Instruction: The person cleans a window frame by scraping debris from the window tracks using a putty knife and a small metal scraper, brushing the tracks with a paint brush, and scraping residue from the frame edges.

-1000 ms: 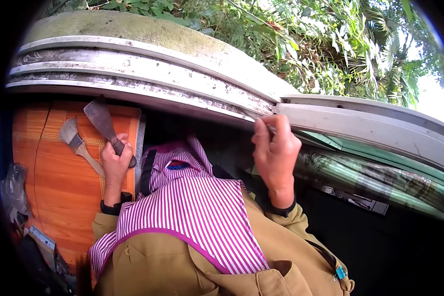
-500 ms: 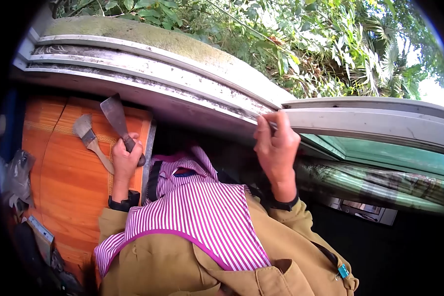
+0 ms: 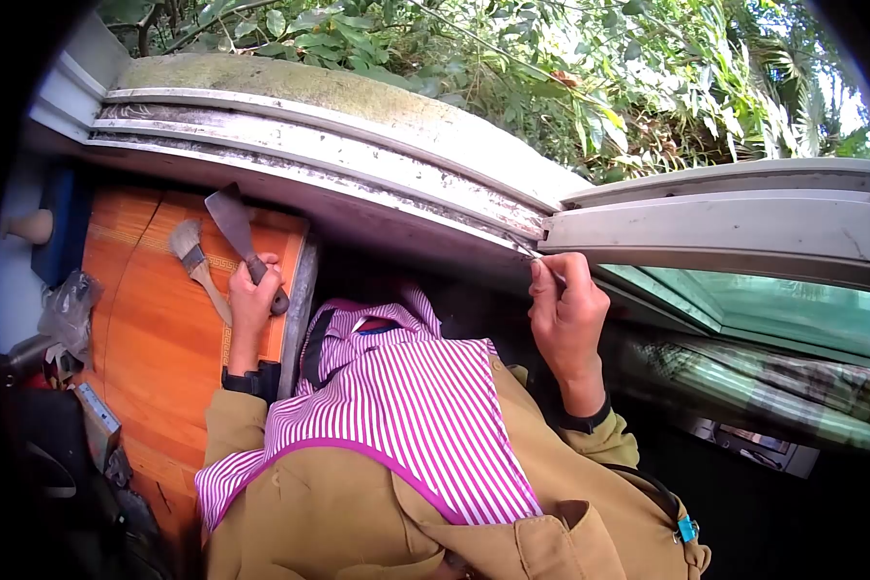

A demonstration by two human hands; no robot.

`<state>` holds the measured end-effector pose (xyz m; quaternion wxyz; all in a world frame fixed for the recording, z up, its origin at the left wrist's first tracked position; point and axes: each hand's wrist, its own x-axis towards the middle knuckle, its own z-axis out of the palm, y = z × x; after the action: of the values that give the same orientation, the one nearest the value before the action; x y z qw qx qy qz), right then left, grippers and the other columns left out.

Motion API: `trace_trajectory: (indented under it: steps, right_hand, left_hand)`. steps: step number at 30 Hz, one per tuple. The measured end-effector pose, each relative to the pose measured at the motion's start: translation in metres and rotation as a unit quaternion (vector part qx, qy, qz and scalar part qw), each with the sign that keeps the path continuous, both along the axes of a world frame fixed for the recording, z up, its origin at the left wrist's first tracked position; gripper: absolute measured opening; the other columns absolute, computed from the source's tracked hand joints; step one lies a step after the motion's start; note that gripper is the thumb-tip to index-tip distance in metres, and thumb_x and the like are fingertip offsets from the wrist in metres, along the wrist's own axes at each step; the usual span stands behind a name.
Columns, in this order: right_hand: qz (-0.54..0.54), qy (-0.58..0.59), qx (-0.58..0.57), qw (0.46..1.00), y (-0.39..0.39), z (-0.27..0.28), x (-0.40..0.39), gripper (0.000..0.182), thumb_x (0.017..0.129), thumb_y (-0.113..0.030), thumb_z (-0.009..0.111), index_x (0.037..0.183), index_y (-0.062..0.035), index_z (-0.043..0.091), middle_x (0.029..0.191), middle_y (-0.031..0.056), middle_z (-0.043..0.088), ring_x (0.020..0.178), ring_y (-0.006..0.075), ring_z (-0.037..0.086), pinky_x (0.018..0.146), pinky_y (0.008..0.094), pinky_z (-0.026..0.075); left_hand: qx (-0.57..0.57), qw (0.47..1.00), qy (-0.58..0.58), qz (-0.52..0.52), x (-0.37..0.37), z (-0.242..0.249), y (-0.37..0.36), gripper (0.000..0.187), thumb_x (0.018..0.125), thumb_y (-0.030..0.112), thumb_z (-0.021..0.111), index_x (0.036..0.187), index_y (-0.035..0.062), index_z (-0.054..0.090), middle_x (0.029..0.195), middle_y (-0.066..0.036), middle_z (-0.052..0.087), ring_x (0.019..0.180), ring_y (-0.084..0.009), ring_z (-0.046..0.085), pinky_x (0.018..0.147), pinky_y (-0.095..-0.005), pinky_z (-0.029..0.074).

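Observation:
My left hand (image 3: 253,300) is wrapped round the dark handle of a putty knife (image 3: 229,215), its blade pointing up and away over the orange wooden tabletop (image 3: 150,300). Beside it on that surface lies a paintbrush (image 3: 203,266) with pale bristles and a wooden handle. My right hand (image 3: 570,304) pinches a thin metal tool (image 3: 524,247); most of it is hidden in the fingers. The slim tip reaches the dirty white window track (image 3: 358,159), close to where the sliding sash (image 3: 715,232) begins.
Behind the track runs a mossy concrete ledge (image 3: 290,82), with plants outside. A checked curtain (image 3: 764,377) hangs at right below the greenish glass. Left of the tabletop are a crumpled plastic bag (image 3: 71,309) and a small box (image 3: 97,420).
My right hand has shifted slightly down and right, with the thin tool's tip now showing at the track. My left hand keeps the putty knife; the whole view has swung a little.

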<state>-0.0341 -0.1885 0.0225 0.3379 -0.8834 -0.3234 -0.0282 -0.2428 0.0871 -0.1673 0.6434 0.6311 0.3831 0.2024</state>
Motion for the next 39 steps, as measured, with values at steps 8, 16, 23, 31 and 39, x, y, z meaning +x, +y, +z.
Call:
trace_trajectory:
  steps: [8, 16, 23, 31, 39]
  right_hand:
    - [0.108, -0.016, 0.081, 0.991, 0.024, -0.012, 0.012, 0.011, 0.081, 0.000, 0.064, 0.080, -0.0020, 0.053, 0.070, 0.0126, 0.056, 0.056, 0.0294, 0.058, 0.049, 0.0359, 0.045]
    - [0.121, 0.093, 0.138, 0.979, 0.031, -0.027, 0.013, 0.010, 0.082, -0.001, 0.063, 0.081, -0.0013, 0.053, 0.067, 0.0134, 0.058, 0.054, 0.0294, 0.059, 0.049, 0.0353, 0.046]
    - [0.131, 0.044, 0.021, 0.990, -0.011, 0.010, 0.024, 0.008, 0.081, 0.002, 0.063, 0.079, -0.0001, 0.056, 0.066, 0.0128, 0.054, 0.054, 0.0281, 0.056, 0.050, 0.0340, 0.045]
    - [0.254, -0.013, 0.101, 0.962, 0.009, -0.002, 0.037, 0.011, 0.075, 0.008, 0.065, 0.079, 0.0014, 0.056, 0.069, 0.0130, 0.055, 0.058, 0.0287, 0.057, 0.052, 0.0334, 0.045]
    - [0.166, 0.023, 0.021, 0.986, -0.004, 0.013, 0.038, 0.013, 0.066, 0.003, 0.064, 0.067, -0.0031, 0.052, 0.060, 0.0104, 0.043, 0.050, 0.0263, 0.048, 0.046, 0.0361, 0.040]
  left_hand:
    - [0.004, 0.999, 0.034, 0.014, 0.006, 0.015, -0.003, 0.023, 0.080, 0.010, 0.057, 0.097, -0.0061, 0.057, 0.076, -0.005, 0.061, 0.067, -0.0111, 0.060, 0.061, -0.0228, 0.047]
    - [0.005, 0.998, 0.051, 0.021, 0.010, 0.019, -0.005, 0.022, 0.081, 0.011, 0.056, 0.096, -0.0057, 0.058, 0.073, -0.006, 0.061, 0.065, -0.0108, 0.059, 0.060, -0.0229, 0.046]
    - [0.020, 0.998, 0.056, 0.034, 0.009, 0.014, -0.006, 0.025, 0.084, 0.014, 0.055, 0.098, -0.0054, 0.057, 0.070, -0.006, 0.061, 0.060, -0.0095, 0.054, 0.055, -0.0205, 0.041]
    - [0.012, 0.997, 0.067, 0.044, 0.012, 0.020, -0.006, 0.020, 0.082, 0.010, 0.056, 0.095, -0.0055, 0.058, 0.072, -0.006, 0.060, 0.064, -0.0111, 0.058, 0.059, -0.0218, 0.045]
    - [0.009, 0.996, 0.066, 0.057, 0.013, 0.020, -0.006, 0.021, 0.082, 0.011, 0.056, 0.095, -0.0052, 0.058, 0.070, -0.005, 0.060, 0.062, -0.0103, 0.057, 0.057, -0.0211, 0.043]
